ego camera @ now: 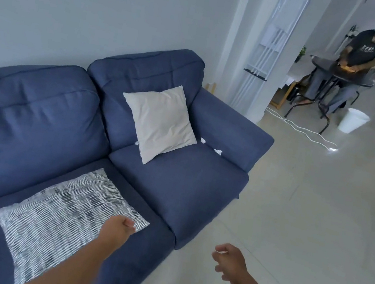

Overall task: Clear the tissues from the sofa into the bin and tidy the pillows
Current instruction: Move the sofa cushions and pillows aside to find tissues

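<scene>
Crumpled white tissue scraps [217,151], centre frame beside cream fabric pillow [160,122]: featherlight, soft; pinch each whole. Left hand [121,226] curled at corner of grey woven pillow [65,215]; grasp unclear. Right hand [227,260] slack, empty.

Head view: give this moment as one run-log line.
left hand curled at patterned pillow corner, grip unclear | right hand empty | tissues on sofa | bin far

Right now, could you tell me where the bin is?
The bin stands on the floor, upper right of the head view, beside the table, beyond the sofa.
</scene>
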